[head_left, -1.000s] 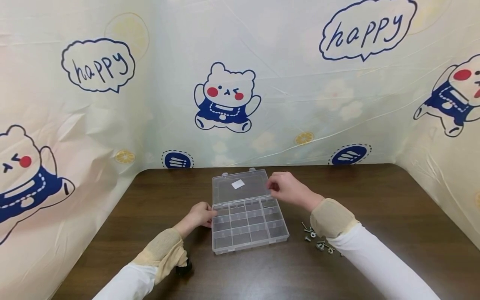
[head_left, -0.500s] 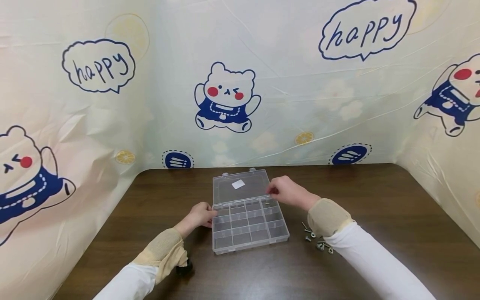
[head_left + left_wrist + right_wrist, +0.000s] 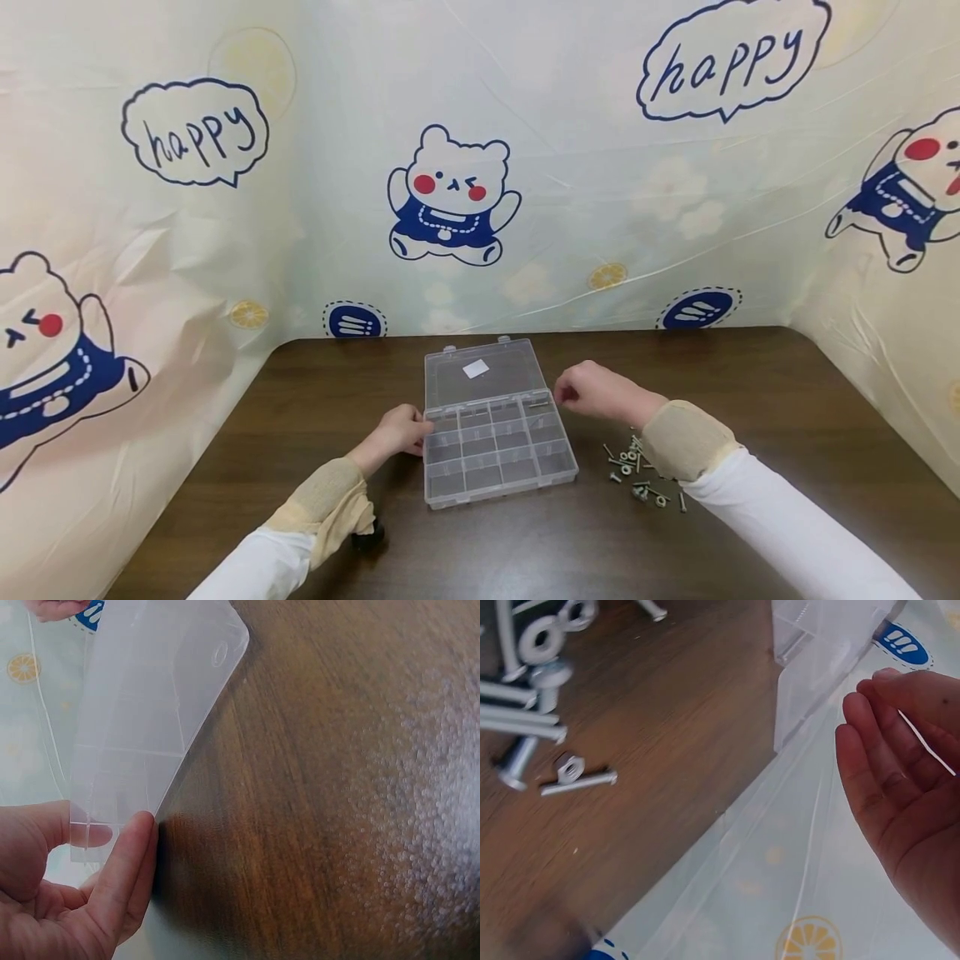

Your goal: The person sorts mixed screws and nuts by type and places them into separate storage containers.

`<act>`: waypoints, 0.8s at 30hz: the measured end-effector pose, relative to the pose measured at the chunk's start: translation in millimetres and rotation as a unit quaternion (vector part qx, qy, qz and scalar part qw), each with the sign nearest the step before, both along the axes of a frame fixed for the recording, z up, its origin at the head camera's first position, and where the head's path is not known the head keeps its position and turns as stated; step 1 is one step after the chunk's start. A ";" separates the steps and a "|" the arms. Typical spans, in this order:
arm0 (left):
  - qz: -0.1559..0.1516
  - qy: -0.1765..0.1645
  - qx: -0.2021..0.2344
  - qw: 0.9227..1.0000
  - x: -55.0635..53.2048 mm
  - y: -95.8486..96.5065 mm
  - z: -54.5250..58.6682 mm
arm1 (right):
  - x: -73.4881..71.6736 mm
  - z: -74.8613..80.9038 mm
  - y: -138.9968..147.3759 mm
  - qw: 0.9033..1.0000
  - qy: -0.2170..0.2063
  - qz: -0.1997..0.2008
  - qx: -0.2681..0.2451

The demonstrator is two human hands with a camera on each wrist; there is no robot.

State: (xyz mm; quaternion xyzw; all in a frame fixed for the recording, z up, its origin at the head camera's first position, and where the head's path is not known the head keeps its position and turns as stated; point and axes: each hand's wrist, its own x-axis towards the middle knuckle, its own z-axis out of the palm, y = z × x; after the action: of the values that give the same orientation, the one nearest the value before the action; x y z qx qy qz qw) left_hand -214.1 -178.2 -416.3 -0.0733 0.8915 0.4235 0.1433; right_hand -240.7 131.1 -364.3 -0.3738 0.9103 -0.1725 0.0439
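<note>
A clear plastic compartment box [image 3: 501,475] lies on the table with its lid [image 3: 510,371] swung back. My left hand [image 3: 401,429] pinches its left side, thumb on the inner side of the wall and fingers outside, as the left wrist view shows. A thin metal screw [image 3: 538,405] lies in the back right compartment, along the rear wall. My right hand [image 3: 596,390] hovers just right of the box near the hinge. Its fingers [image 3: 862,750] are loosely curved around nothing.
Several loose bolts, nuts and washers [image 3: 640,493] lie on the brown table [image 3: 480,550] right of the box, partly beneath my right forearm. A white label [image 3: 476,368] is on the lid. Printed cloth [image 3: 570,208] encloses the table's back and sides.
My right hand has moved right, off the back right compartment, uncovering more of the hardware. The screw there has turned to lie along the rear wall. My left hand keeps its place.
</note>
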 end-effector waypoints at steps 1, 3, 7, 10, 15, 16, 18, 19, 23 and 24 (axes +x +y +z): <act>0.001 0.000 0.002 1.000 0.1 -0.1 -0.5 | 1.0 -0.3 1.5 1.000 -0.002 0.001 0.005; 0.001 0.003 0.002 1.000 0.1 -0.3 -1.6 | 2.9 -1.1 4.2 1.000 -0.007 0.001 0.014; 0.001 0.005 -0.002 1.000 -0.3 -0.7 -3.4 | 7.8 -2.0 9.2 0.999 -0.023 -0.002 0.029; -0.003 0.005 -0.006 1.000 -0.7 -0.5 -3.9 | 12.0 -2.7 12.5 0.998 -0.034 -0.004 0.043; -0.004 0.005 0.001 1.000 -0.3 0.2 -3.5 | 17.8 -4.1 18.2 0.997 -0.037 -0.002 0.063; -0.003 0.006 0.002 1.000 -0.1 0.2 -3.4 | 19.0 -4.2 19.6 0.997 -0.037 0.000 0.065; -0.003 0.006 0.002 1.000 0.2 0.4 -3.1 | 21.5 -4.1 22.1 0.997 -0.041 -0.002 0.067; -0.004 0.006 0.002 1.000 0.2 0.5 -2.9 | 22.6 -4.2 23.4 0.997 -0.043 -0.003 0.068; -0.002 0.006 0.005 1.000 0.5 0.6 -2.5 | 28.3 -5.1 28.8 0.996 -0.060 -0.013 0.071; -0.002 0.006 0.006 1.000 0.5 0.6 -2.3 | 29.9 -5.5 30.2 0.995 -0.064 -0.014 0.072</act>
State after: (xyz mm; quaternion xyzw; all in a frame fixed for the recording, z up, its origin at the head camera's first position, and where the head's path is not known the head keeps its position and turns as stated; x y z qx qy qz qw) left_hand -213.6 -177.6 -418.7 -0.0684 0.8900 0.4287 0.1394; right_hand -210.8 161.3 -369.8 -0.3451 0.9207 -0.1311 0.1266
